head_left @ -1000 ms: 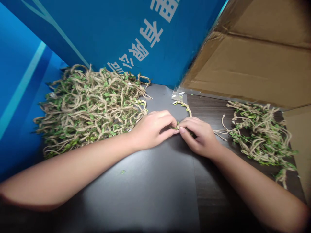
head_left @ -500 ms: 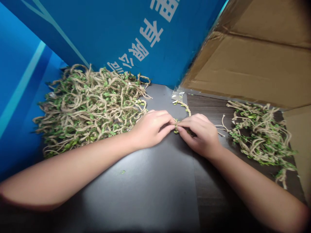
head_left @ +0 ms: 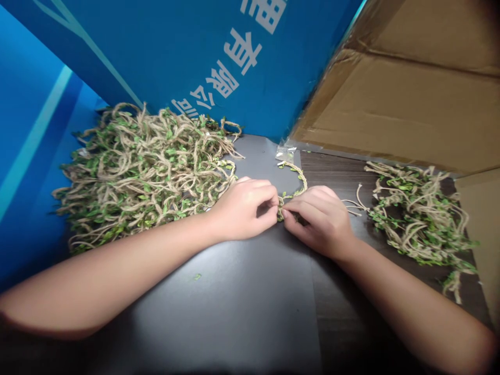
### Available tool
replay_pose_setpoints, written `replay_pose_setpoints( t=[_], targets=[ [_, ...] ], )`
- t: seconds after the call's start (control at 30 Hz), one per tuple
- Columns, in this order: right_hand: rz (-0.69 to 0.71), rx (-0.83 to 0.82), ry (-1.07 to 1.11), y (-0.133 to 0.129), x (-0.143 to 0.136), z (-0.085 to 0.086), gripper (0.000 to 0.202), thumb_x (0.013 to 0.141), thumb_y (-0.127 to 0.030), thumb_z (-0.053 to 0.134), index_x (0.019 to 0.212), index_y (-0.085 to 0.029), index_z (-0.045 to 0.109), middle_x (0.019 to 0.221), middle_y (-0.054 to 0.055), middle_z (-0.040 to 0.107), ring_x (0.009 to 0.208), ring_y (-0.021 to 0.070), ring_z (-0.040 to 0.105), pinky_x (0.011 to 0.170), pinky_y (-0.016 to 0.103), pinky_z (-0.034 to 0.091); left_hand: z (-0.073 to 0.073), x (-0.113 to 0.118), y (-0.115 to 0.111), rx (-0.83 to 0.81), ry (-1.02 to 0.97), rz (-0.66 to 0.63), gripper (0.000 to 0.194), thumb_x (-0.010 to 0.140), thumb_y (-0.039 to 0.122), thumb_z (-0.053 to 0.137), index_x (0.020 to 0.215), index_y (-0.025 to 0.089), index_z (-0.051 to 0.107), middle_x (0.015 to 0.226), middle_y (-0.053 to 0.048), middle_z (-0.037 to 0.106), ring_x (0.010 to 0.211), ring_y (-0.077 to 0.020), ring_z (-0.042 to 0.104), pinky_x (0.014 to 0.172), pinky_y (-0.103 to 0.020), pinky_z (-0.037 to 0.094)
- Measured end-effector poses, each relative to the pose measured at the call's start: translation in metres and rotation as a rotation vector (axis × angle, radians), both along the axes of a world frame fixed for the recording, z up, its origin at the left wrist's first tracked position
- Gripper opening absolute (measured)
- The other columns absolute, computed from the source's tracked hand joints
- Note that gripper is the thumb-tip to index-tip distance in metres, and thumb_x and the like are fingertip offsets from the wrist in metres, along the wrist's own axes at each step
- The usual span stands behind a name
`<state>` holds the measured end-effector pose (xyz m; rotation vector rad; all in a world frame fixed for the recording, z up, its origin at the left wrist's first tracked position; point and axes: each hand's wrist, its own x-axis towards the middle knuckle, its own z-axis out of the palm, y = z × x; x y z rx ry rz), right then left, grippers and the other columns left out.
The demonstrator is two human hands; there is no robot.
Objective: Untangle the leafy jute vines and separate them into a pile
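Between my fingertips is a length of jute rope with small green leaves (head_left: 302, 179); its free end curls away on the grey surface beyond my hands. My left hand (head_left: 248, 208) pinches the rope between thumb and index finger, coming from the left. From the other side my right hand (head_left: 318, 219) pinches the same rope, its fingertips almost touching those of the left. The pinched part is mostly hidden by the fingers. A large heap of leafy jute ropes (head_left: 152, 166) lies close behind my left hand.
A smaller pile of leafy ropes (head_left: 417, 219) lies on dark wood at the right. Behind stand a blue panel (head_left: 156, 57) with white characters and a cardboard box (head_left: 406, 109). A loose leaf (head_left: 197, 277) rests on the grey sheet (head_left: 234, 312).
Both hands have shifted slightly toward me and to the left at the fingertips, the right a little more. More of the rope's curled end shows beyond them. Both piles are unchanged.
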<state>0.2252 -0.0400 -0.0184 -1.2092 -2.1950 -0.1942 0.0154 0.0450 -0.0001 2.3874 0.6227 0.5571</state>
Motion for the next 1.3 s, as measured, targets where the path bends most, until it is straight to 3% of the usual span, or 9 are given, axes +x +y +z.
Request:
replay_pose_setpoints(
  t=[0.63,0.93,1.3],
  targets=[
    [0.048,-0.007,0.159,0.0028,0.0001,0.0041,0.012,0.090,-0.013,0.069,0.098,-0.022,0.068,0.084,0.001,0.076,0.077,0.0137,0.068,0.074,0.031,0.054,0.0001,0.0008,0.0014,-0.033,-0.027,-0.031,0.019,0.093,0.028,0.056,0.080,0.018,0.065,0.077,0.001,0.067,0.072,-0.0115,0.058,0.079,-0.030,0.041],
    [0.063,-0.009,0.028,-0.0005,0.0023,0.0005,0.020,0.090,-0.018,0.071,0.109,-0.023,0.066,0.098,0.003,0.077,0.088,0.0165,0.068,0.081,0.035,0.052,0.0017,0.0000,0.0009,0.012,0.041,-0.017,0.021,0.091,0.026,0.053,0.074,0.017,0.062,0.072,0.001,0.062,0.069,-0.0124,0.053,0.076,-0.031,0.038],
    [0.039,-0.019,-0.007,-0.0031,-0.0029,0.0029,0.014,0.089,-0.016,0.070,0.099,-0.024,0.064,0.089,0.000,0.075,0.084,0.0162,0.064,0.080,0.035,0.047,0.0011,-0.0010,-0.0010,0.077,0.082,-0.052,0.019,0.091,0.027,0.054,0.076,0.018,0.061,0.074,0.001,0.062,0.071,-0.0131,0.052,0.079,-0.032,0.037]
  ],
)
